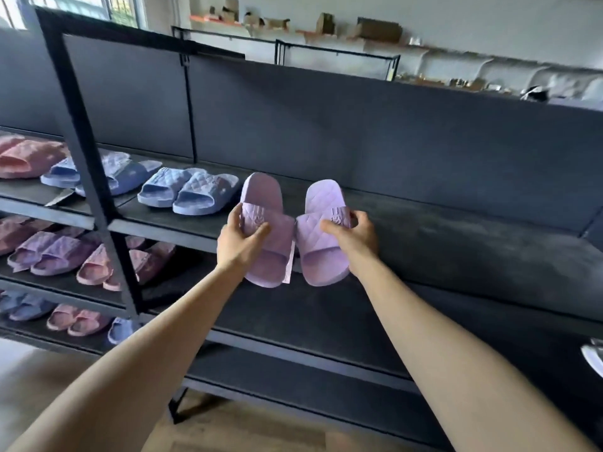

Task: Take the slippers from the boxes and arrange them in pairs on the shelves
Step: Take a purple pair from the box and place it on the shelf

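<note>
Lilac quilted left slipper [263,190] and right slipper [321,254] overhang the shelf [456,246] edge; left hand [239,238], right hand [355,233] each grip 1 strap

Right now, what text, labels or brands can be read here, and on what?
No legible text.
Embossed mark on left lilac slipper strap: too blurred.
Same mark on right lilac slipper: too blurred.
White tag on the left slipper: nothing readable.
Cardboard boxes at the back: too small.

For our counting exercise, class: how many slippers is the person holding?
2. The left hand grips the left lilac slipper; the right hand grips the right lilac slipper, beside it. None seems hidden.
</note>
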